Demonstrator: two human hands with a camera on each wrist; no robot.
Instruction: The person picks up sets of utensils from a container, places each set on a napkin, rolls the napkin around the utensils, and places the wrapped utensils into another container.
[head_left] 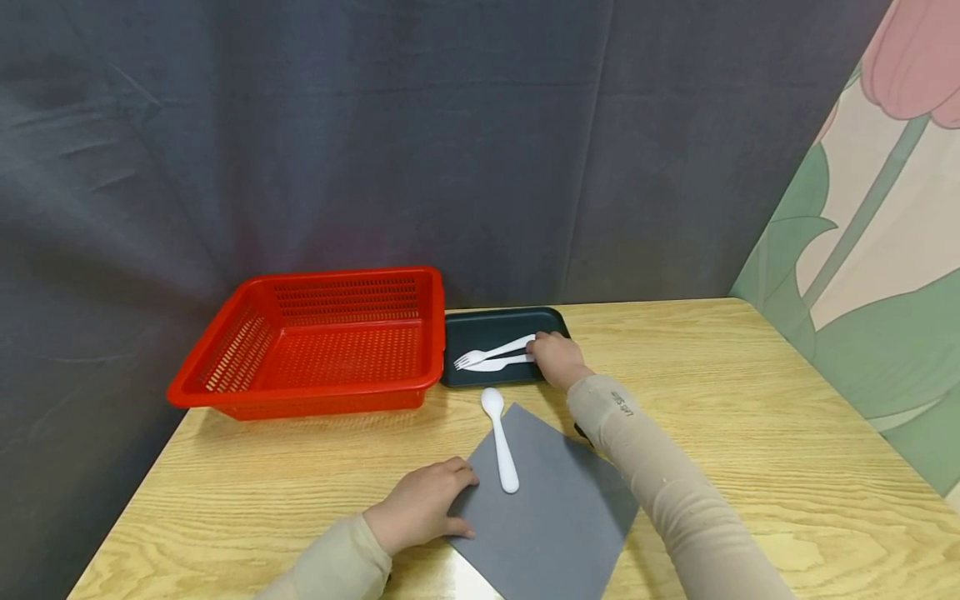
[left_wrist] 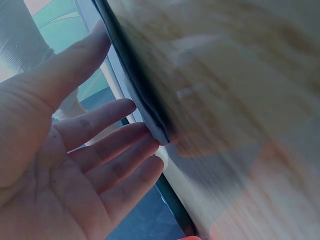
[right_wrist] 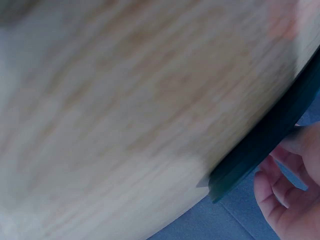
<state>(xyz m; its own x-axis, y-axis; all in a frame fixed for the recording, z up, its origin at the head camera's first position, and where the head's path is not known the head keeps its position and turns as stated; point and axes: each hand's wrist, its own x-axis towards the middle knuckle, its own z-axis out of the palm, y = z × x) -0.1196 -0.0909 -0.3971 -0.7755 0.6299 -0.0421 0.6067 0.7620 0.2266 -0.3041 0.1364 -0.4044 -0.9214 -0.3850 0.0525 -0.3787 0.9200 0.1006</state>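
A grey square sheet (head_left: pixel 551 508) lies on the wooden table, with a white plastic spoon (head_left: pixel 505 454) over its left part. My left hand (head_left: pixel 423 504) touches the sheet's left edge, fingers and thumb spread apart; the left wrist view shows its fingers (left_wrist: pixel 115 150) extended along that edge. At the back, a dark tray (head_left: pixel 498 321) holds a white fork (head_left: pixel 502 348) and a white knife (head_left: pixel 495 364). My right hand (head_left: pixel 557 358) reaches over the tray's right side, fingertips at the ends of both handles. Whether it pinches either is hidden; the tray's rim (right_wrist: pixel 265 135) covers its fingertips.
A red perforated basket (head_left: pixel 322 396) stands at the back left, right beside the tray. A dark curtain (head_left: pixel 412 150) hangs behind the table. On the right is a flower-patterned cloth (head_left: pixel 862 275).
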